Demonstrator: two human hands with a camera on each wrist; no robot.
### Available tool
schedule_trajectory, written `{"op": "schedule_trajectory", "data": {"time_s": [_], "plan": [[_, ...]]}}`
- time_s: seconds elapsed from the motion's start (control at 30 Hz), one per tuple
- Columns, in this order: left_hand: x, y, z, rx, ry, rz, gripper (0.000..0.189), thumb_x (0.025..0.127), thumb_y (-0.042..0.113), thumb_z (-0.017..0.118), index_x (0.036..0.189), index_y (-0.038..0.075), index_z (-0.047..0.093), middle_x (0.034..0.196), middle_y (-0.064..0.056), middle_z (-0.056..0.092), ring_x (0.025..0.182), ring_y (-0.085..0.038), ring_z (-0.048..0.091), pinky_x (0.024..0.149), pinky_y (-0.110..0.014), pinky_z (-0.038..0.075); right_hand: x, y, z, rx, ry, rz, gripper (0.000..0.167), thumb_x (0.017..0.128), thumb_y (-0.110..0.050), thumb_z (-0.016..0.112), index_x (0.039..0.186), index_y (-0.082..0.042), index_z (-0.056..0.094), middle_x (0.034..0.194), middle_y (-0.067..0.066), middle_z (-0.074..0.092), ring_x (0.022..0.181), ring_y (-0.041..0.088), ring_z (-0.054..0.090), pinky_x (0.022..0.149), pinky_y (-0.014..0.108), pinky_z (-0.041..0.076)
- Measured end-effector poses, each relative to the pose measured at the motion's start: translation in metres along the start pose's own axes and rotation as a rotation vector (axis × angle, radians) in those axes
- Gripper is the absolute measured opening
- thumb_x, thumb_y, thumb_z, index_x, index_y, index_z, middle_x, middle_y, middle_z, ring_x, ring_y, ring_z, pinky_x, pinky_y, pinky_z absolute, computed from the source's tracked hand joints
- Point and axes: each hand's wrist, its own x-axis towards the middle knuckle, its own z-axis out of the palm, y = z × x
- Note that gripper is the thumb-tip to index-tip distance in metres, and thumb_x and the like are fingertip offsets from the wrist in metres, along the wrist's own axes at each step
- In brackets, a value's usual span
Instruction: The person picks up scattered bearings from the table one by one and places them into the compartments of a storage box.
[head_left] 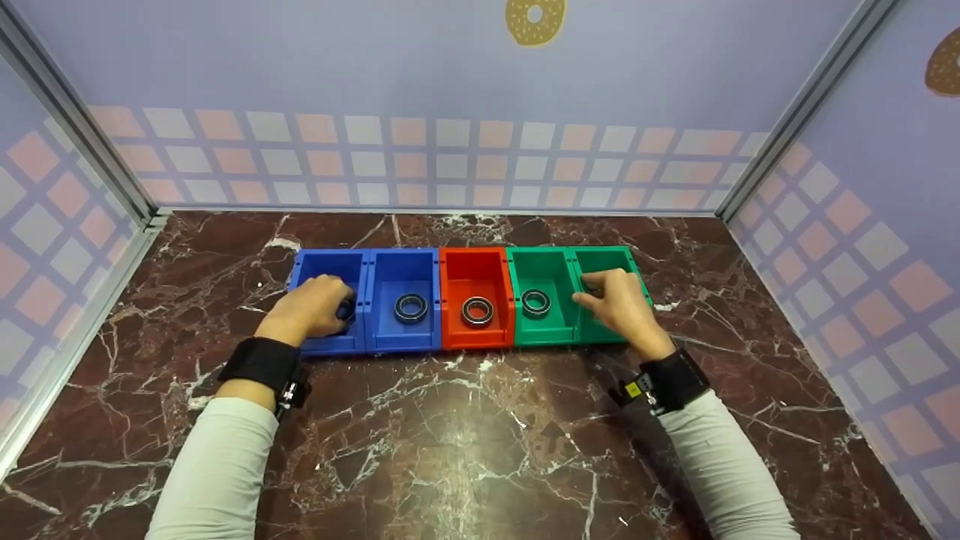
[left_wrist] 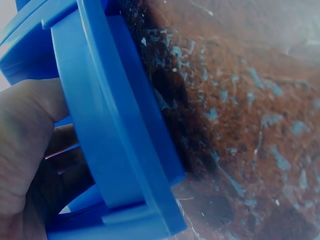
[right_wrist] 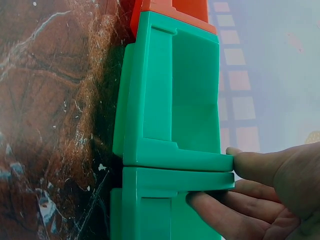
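Note:
Five joined bins stand in a row: two blue, one red, two green. My left hand (head_left: 313,307) reaches into the leftmost blue bin (head_left: 334,262), its fingers curled on a dark ring bearing (head_left: 346,313) that they partly cover. In the left wrist view the fingers (left_wrist: 62,145) are behind the bin's front wall (left_wrist: 97,115). My right hand (head_left: 619,300) is over the rightmost green bin (head_left: 604,259), thumb and forefinger apart near the divider (right_wrist: 185,167). Something dark shows between them; I cannot tell whether they grip it.
Single ring bearings lie in the second blue bin (head_left: 411,308), the red bin (head_left: 477,311) and the inner green bin (head_left: 535,303). The bins rest on a dark red marbled table (head_left: 450,427). Patterned panels (head_left: 465,82) enclose the back and both sides.

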Motion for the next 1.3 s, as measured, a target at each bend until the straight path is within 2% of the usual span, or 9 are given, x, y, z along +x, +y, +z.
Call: {"op": "schedule_trajectory", "data": {"time_s": [0.27, 0.83, 0.93, 1.13, 1.3], "plan": [[-0.002, 0.000, -0.001, 0.017, 0.006, 0.012, 0.013, 0.070, 0.003, 0.072, 0.082, 0.003, 0.069, 0.085, -0.017, 0.065, 0.080, -0.034, 0.062, 0.072, -0.052, 0.052, 0.000, 0.000, -0.001, -0.015, 0.005, 0.001, 0.043, 0.091, -0.018, 0.071, 0.128, 0.002, 0.063, 0.107, 0.025, 0.073, 0.065, 0.024, 0.072, 0.064, 0.036, 0.059], [-0.004, 0.004, -0.003, 0.025, 0.005, 0.012, 0.022, 0.069, 0.003, 0.076, 0.089, 0.002, 0.069, 0.090, -0.019, 0.066, 0.086, -0.038, 0.063, 0.078, -0.054, 0.052, 0.002, -0.002, -0.001, -0.017, 0.023, -0.010, 0.041, 0.089, -0.016, 0.072, 0.125, 0.003, 0.065, 0.114, 0.026, 0.070, 0.068, 0.028, 0.073, 0.071, 0.043, 0.061], [-0.007, 0.004, -0.006, 0.018, 0.021, 0.022, 0.027, 0.070, 0.004, 0.075, 0.095, 0.001, 0.069, 0.093, -0.020, 0.066, 0.090, -0.040, 0.063, 0.081, -0.055, 0.052, 0.002, -0.003, -0.002, -0.015, 0.023, -0.012, 0.041, 0.090, -0.016, 0.072, 0.125, 0.003, 0.065, 0.115, 0.026, 0.069, 0.069, 0.029, 0.073, 0.071, 0.043, 0.061], [-0.017, 0.008, -0.017, 0.013, 0.037, 0.015, 0.049, 0.077, 0.006, 0.072, 0.125, -0.002, 0.065, 0.114, -0.024, 0.066, 0.110, -0.043, 0.061, 0.099, -0.055, 0.049, 0.001, -0.004, -0.002, -0.008, 0.001, 0.001, 0.043, 0.091, -0.018, 0.071, 0.128, 0.003, 0.063, 0.114, 0.026, 0.070, 0.067, 0.027, 0.072, 0.064, 0.039, 0.060], [-0.026, 0.012, -0.026, -0.005, 0.076, 0.000, 0.049, 0.083, 0.010, 0.072, 0.130, -0.001, 0.062, 0.123, -0.024, 0.064, 0.116, -0.042, 0.060, 0.103, -0.054, 0.047, -0.001, -0.002, -0.001, 0.002, -0.005, -0.009, 0.042, 0.092, -0.017, 0.070, 0.128, 0.004, 0.063, 0.114, 0.026, 0.070, 0.070, 0.027, 0.073, 0.066, 0.039, 0.059]]}}
